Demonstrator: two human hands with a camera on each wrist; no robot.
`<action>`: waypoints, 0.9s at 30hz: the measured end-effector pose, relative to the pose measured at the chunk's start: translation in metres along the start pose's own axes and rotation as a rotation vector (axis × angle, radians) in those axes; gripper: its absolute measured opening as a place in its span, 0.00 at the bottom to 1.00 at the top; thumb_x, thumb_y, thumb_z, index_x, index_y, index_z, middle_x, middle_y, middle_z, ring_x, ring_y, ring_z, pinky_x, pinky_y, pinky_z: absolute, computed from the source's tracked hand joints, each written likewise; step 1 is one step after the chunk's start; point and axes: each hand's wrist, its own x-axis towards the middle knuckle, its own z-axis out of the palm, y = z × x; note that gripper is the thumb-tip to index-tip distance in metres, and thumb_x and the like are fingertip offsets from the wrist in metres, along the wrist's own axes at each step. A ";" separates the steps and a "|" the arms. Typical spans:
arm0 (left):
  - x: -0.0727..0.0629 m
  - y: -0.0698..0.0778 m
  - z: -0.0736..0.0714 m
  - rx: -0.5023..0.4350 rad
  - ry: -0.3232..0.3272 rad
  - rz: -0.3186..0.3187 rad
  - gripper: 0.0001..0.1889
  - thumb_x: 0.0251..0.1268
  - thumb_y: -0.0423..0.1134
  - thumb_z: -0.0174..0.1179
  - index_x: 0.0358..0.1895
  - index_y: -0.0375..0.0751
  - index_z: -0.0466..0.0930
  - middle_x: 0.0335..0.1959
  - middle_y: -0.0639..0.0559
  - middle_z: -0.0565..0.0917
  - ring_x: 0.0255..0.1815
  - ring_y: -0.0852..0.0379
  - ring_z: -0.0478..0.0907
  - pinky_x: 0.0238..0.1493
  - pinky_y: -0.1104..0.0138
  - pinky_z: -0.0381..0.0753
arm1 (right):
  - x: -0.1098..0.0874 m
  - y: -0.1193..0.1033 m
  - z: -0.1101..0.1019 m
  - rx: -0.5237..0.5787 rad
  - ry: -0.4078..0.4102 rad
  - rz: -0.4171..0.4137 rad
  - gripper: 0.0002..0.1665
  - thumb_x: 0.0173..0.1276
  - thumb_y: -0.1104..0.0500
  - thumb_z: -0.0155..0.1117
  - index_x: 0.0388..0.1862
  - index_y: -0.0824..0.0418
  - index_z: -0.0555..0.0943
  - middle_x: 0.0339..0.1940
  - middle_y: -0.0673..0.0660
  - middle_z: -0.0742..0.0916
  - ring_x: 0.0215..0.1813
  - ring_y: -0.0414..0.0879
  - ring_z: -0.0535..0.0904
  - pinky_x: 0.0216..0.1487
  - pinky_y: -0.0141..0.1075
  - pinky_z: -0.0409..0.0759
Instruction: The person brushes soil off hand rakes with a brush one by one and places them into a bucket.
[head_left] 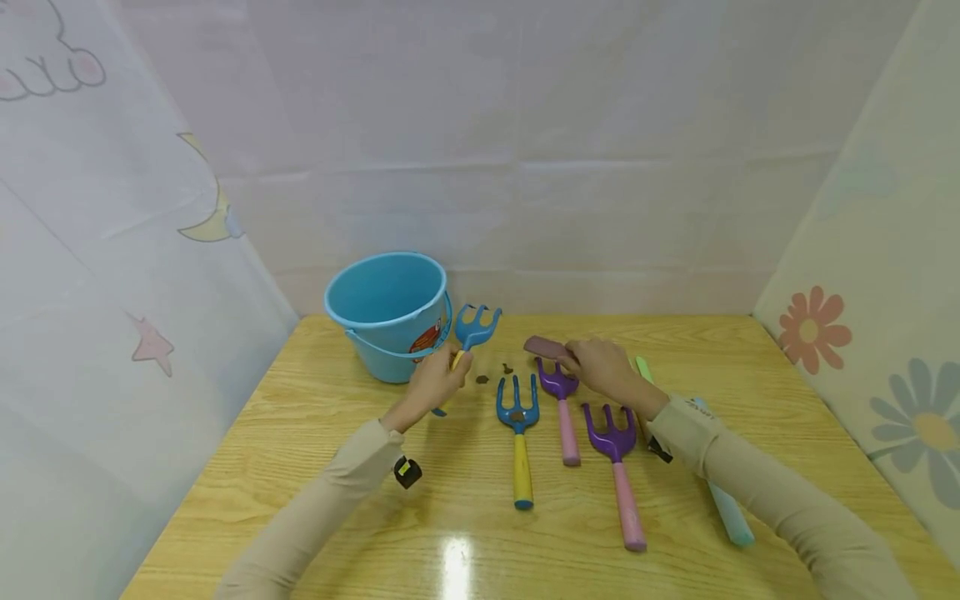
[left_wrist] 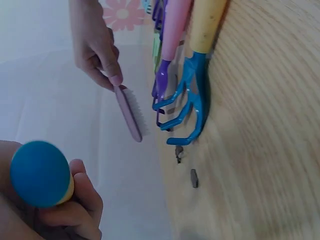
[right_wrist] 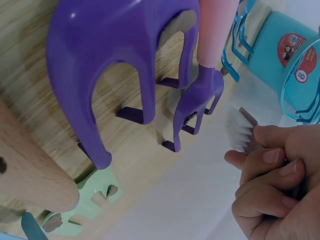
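My left hand (head_left: 438,380) grips the yellow handle of a small blue hand rake (head_left: 477,327), tines up, beside the bucket. In the left wrist view the blue end cap (left_wrist: 41,173) of that handle sticks out of the fist. My right hand (head_left: 606,367) pinches a mauve brush (head_left: 546,347) with white bristles, held near the tines of a purple hand rake (head_left: 557,382) with a pink handle. Another blue rake (head_left: 519,417) with a yellow handle lies between the hands, a brown lump on it. A second purple rake (head_left: 613,433) lies nearer me.
A light blue bucket (head_left: 386,346) stands at the back left, its handle hanging down. Brown crumbs (head_left: 482,379) lie on the wooden table (head_left: 300,500). Under my right forearm are a light blue handle (head_left: 729,512) and a green rake head (right_wrist: 92,202) with brown bits on it.
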 end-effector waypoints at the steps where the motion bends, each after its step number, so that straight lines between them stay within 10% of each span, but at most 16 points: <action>1: 0.001 0.001 -0.002 -0.018 -0.011 -0.007 0.15 0.80 0.44 0.48 0.47 0.33 0.74 0.22 0.54 0.80 0.17 0.58 0.72 0.22 0.65 0.70 | 0.000 0.000 0.000 0.003 -0.006 0.002 0.13 0.74 0.56 0.61 0.30 0.61 0.80 0.14 0.49 0.72 0.16 0.40 0.64 0.18 0.32 0.60; 27: 0.027 0.041 -0.085 -0.285 -0.121 -0.150 0.23 0.79 0.52 0.47 0.53 0.33 0.75 0.28 0.45 0.84 0.12 0.58 0.69 0.13 0.65 0.66 | -0.003 0.002 0.000 0.006 -0.059 0.013 0.14 0.75 0.55 0.59 0.31 0.61 0.79 0.15 0.50 0.72 0.17 0.41 0.65 0.19 0.32 0.60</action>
